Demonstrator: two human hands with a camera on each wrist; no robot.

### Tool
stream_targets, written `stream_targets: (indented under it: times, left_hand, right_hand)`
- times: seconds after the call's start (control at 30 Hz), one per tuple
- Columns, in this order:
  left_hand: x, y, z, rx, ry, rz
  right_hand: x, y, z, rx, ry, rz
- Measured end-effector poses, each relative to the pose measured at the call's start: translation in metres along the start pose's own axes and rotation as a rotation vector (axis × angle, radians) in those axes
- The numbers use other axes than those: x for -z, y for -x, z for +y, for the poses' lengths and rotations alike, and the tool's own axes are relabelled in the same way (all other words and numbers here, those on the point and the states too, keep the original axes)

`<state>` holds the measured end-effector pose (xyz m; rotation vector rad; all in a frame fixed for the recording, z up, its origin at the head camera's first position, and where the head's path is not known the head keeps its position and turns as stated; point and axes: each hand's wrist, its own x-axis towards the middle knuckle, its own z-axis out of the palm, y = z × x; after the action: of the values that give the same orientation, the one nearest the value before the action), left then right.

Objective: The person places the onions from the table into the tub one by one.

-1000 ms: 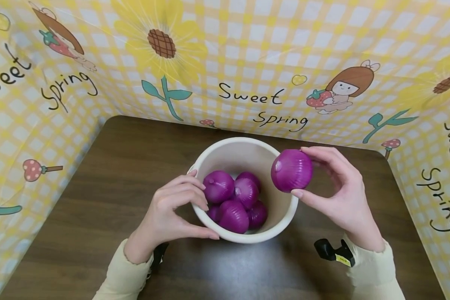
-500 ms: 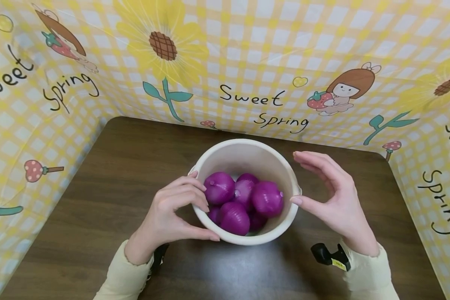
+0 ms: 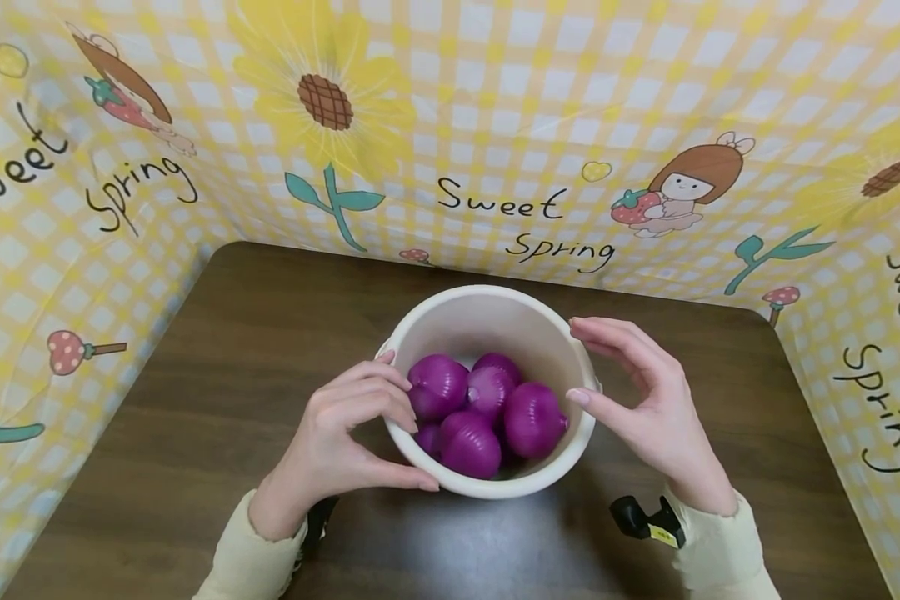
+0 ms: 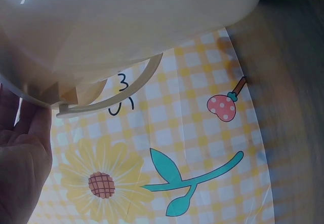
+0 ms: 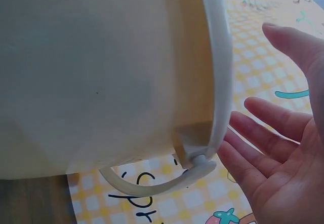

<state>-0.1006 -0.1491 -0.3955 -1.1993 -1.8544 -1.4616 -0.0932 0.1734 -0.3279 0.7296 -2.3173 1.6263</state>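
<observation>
A cream-white bucket [image 3: 487, 488] stands on the table, with several purple onions [image 3: 471, 446] inside it. My left hand [image 3: 348, 425] grips the bucket's left rim, its fingers over the edge and its thumb along the front. In the left wrist view part of that hand [image 4: 23, 153] shows beside the rim and the bucket's handle [image 4: 131, 92]. At the right rim is my right hand [image 3: 645, 387], holding nothing, with its thumb and fingers apart. The right wrist view shows its fingers [image 5: 268, 148] spread beside the rim; whether they touch it is unclear. One onion [image 3: 534, 421] lies nearest that hand.
A dark brown wooden table [image 3: 217, 400] carries the bucket. Yellow checked cloth [image 3: 495, 100] with printed flowers walls it in at the back and both sides. A black wrist camera mount [image 3: 648, 521] sits on the right wrist.
My right hand has let its onion drop into the bucket, where it settled at the right side. The hand then moved slightly left and down to the rim. My left hand keeps its place.
</observation>
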Motion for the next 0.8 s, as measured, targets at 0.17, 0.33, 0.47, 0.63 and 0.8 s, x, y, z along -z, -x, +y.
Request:
stream_targets:
  times: [0.17,0.33,0.47,0.63,0.8]
  left_hand:
    - [-0.001,0.002,0.000,0.003,0.000,0.001]
    - [-0.001,0.003,-0.001,-0.010,-0.009,0.003]
    - [-0.001,0.003,-0.001,-0.013,-0.010,0.009]
    - [-0.002,0.004,0.000,-0.019,-0.003,0.014]
    - [-0.005,0.002,-0.001,-0.034,0.004,0.014]
  right_hand:
    - [0.001,0.004,0.019,0.004,-0.009,0.006]
    - [0.002,0.008,0.028,0.025,-0.042,0.020]
    - [0.003,0.011,0.028,0.024,-0.065,0.038]
    - [0.006,0.014,0.028,0.022,-0.085,0.073]
    - [0.010,0.015,0.031,0.045,-0.102,0.104]
